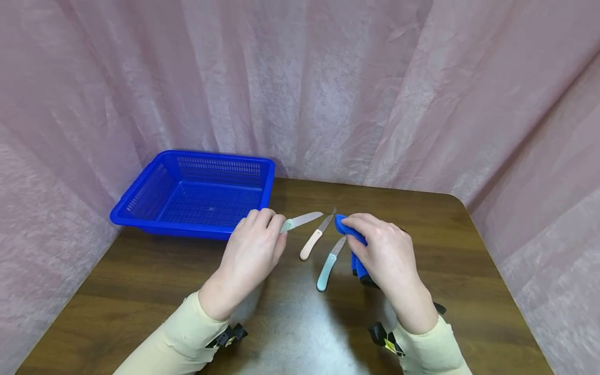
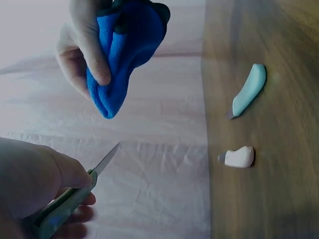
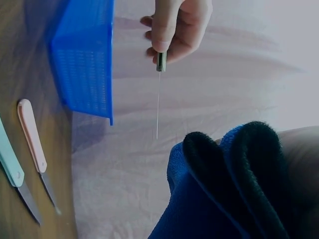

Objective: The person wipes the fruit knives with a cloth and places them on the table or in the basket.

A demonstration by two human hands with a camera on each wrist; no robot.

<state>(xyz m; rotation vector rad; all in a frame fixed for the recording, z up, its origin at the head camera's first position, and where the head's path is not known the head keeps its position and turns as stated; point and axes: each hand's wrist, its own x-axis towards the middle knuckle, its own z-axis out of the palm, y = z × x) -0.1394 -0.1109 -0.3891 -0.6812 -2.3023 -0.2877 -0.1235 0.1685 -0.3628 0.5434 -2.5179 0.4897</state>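
Observation:
My left hand [image 1: 255,242] grips the green handle of a folding knife [image 1: 302,221], its blade out and pointing right. Across from it, my right hand [image 1: 386,250] pinches a folded blue cloth [image 2: 119,50] with dark edging, whose lower part hangs under the palm. Blade tip and cloth are apart in the left wrist view. Between the hands two more knives lie unfolded on the table: one with a cream-pink handle [image 1: 311,246] and, nearer me, one with a mint handle [image 1: 326,272]. The mint knife's tip reaches close to the right hand's fingers.
A blue plastic basket [image 1: 211,230] with slatted walls stands at the back left, just beyond my left hand. The brown wooden table [image 1: 290,323] ends at a pink curtain [image 1: 300,94] behind and at the sides. Black straps [image 1: 227,336] circle both wrists.

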